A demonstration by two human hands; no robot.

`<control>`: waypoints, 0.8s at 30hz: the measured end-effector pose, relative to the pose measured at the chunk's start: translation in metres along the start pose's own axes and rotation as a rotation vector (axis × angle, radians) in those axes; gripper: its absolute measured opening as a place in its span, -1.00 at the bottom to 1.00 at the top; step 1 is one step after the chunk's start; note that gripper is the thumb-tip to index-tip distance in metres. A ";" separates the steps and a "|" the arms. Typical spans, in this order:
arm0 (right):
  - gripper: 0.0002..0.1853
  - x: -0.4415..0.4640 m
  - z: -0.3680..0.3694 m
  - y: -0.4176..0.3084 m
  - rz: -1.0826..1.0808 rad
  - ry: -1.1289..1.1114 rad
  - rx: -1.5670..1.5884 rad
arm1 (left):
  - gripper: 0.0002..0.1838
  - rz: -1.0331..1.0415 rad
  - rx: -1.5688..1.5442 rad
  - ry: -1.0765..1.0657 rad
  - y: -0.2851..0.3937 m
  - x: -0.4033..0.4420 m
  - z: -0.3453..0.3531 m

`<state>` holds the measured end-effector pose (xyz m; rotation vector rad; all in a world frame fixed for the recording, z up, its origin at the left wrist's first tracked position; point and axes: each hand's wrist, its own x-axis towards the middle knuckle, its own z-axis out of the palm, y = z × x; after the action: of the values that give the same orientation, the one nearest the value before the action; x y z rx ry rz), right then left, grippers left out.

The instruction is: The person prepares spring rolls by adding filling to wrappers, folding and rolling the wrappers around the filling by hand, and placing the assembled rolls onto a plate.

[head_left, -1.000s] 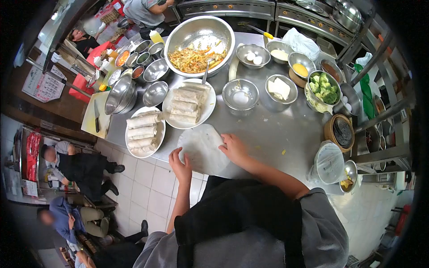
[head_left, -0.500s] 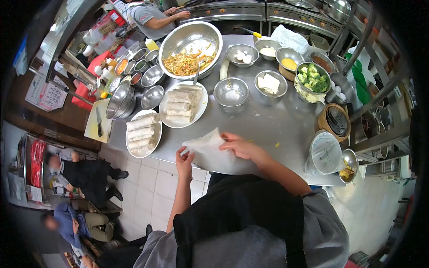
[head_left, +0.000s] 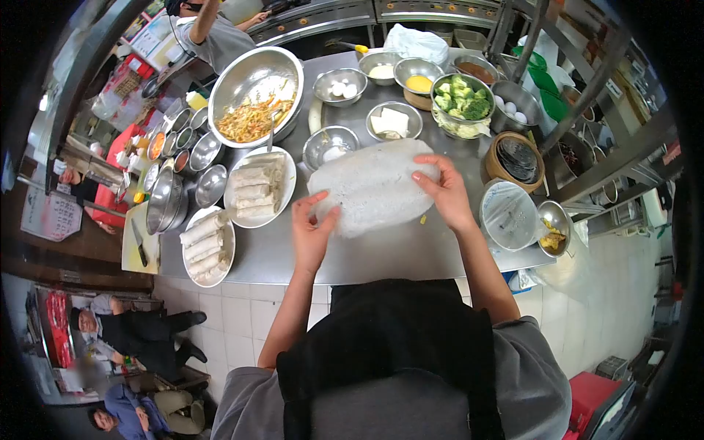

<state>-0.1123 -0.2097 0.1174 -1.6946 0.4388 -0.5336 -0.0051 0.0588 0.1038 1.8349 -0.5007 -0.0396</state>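
A thin, round, whitish spring roll wrapper point(head_left: 378, 189) is spread out above the steel table between my two hands. My left hand point(head_left: 312, 229) pinches its lower left edge. At the upper right, my right hand point(head_left: 446, 189) grips the edge between thumb and fingers. Left of the wrapper, an oval plate point(head_left: 291, 183) bears several finished rolls, and a second plate point(head_left: 231, 253) nearer me holds more. Behind them stands a large steel bowl point(head_left: 286, 70) with shredded filling point(head_left: 249, 121) and a spoon handle. A small steel bowl point(head_left: 323, 155) is partly covered by the wrapper.
Bowls of broccoli point(head_left: 462, 99), tofu-like white blocks point(head_left: 391, 122) and eggs point(head_left: 511, 110) line the back right. A bamboo steamer point(head_left: 493, 172) and a plastic-lined tub point(head_left: 510, 220) stand right. A knife point(head_left: 139, 242) lies on a board at left. A co-worker point(head_left: 216, 40) stands behind.
The wrapper, folded and low near the table edge before, is now opened out flat and raised farther over the table. Both hands have moved forward and apart, and the view has shifted.
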 end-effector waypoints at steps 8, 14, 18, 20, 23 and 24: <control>-0.75 -0.047 -0.012 0.139 0.335 -0.100 0.157 | -0.54 -0.570 -0.185 -0.278 -0.085 -0.051 0.042; -0.72 -0.061 -0.024 0.136 0.079 -0.310 -0.052 | -0.56 -0.130 0.075 -0.354 -0.089 -0.081 0.026; -0.81 -0.067 -0.018 0.113 -0.112 -0.240 -0.425 | -0.65 0.150 0.430 -0.291 -0.081 -0.075 0.022; -0.87 -0.061 -0.016 0.108 -0.225 -0.197 -0.514 | -0.72 0.310 0.614 -0.250 -0.076 -0.058 0.019; -0.86 -0.039 -0.001 0.105 -0.393 0.033 -0.510 | -0.78 0.485 0.460 -0.032 -0.093 -0.018 0.034; -0.86 -0.032 0.003 0.110 -0.318 0.033 -0.506 | -0.76 0.282 0.361 -0.054 -0.102 -0.011 0.040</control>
<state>-0.1364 -0.2100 0.0053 -2.2658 0.3459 -0.7241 0.0064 0.0500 -0.0056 2.0994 -0.8437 0.2049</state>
